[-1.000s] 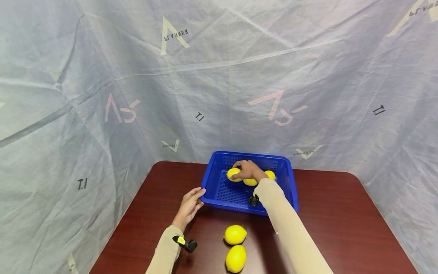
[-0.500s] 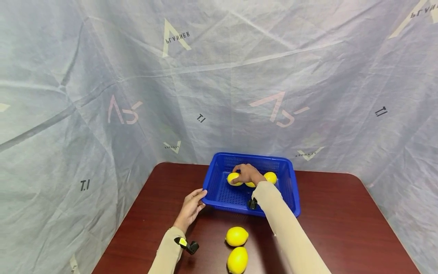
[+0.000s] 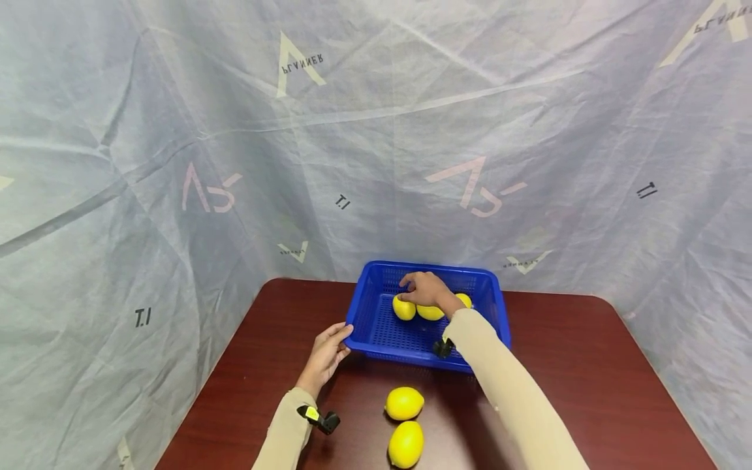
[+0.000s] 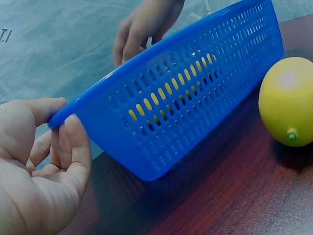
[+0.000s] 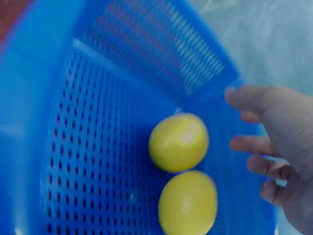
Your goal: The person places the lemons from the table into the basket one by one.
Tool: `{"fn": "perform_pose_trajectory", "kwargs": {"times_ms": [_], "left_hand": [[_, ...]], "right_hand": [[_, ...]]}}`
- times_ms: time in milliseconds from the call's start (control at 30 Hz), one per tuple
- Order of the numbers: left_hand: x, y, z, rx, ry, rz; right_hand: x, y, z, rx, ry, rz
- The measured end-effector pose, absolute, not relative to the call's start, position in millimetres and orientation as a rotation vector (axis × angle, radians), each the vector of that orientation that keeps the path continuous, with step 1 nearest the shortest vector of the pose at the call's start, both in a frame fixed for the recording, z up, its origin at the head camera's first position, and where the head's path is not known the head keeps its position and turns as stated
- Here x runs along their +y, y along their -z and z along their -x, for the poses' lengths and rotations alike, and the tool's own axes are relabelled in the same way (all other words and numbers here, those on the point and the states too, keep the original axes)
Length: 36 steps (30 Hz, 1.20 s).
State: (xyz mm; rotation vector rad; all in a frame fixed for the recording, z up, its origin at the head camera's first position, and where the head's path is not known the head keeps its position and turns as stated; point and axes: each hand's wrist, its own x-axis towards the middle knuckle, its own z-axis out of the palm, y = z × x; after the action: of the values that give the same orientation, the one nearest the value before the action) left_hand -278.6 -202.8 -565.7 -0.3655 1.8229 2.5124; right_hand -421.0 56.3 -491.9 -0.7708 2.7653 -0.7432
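Note:
A blue plastic basket (image 3: 388, 336) with slotted walls stands on the table, several yellow lemons inside. My left hand (image 3: 326, 356) pinches its near left corner rim between thumb and fingers, plain in the left wrist view. Over the basket is my right hand (image 3: 427, 290), fingers spread and apart from the fruit in the right wrist view. Just below that hand lies the leftmost lemon (image 3: 404, 308). Beside it is a second lemon (image 3: 431, 313), partly covered by the hand, and a third lemon (image 3: 464, 300) shows behind the wrist.
Two more lemons lie on the dark red table (image 3: 558, 365) before the basket: an upper lemon (image 3: 404, 403) and a lower lemon (image 3: 406, 444). A grey printed cloth (image 3: 376, 163) hangs behind and along both sides of the table.
My right hand has let go of the leftmost lemon and lifted slightly away; that lemon now sits in the basket, turned. The left hand keeps its hold on the rim.

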Motion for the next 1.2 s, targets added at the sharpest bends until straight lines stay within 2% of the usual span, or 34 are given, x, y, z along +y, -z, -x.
{"fn": "perform_pose_trajectory", "kwargs": {"times_ms": [200,633,933,1200], "left_hand": [[-202.8,566.2,279.9,1.824,-2.507,0.376],[-202.8,562.9,276.9,1.776,-2.538,0.377],[-202.3,563.5,278.6,1.774,-2.547,0.379],[-200.7,563.5,277.9,1.758,-2.549,0.392]], "right_hand": [[71.8,467.5,389.0,2.843,0.905,0.849],[100.1,443.6,301.3,2.834,1.165,0.918],[106.7,461.3,238.4,2.855,1.12,1.083],[113.4,500.4,202.0,2.84,0.92,1.241]]}}
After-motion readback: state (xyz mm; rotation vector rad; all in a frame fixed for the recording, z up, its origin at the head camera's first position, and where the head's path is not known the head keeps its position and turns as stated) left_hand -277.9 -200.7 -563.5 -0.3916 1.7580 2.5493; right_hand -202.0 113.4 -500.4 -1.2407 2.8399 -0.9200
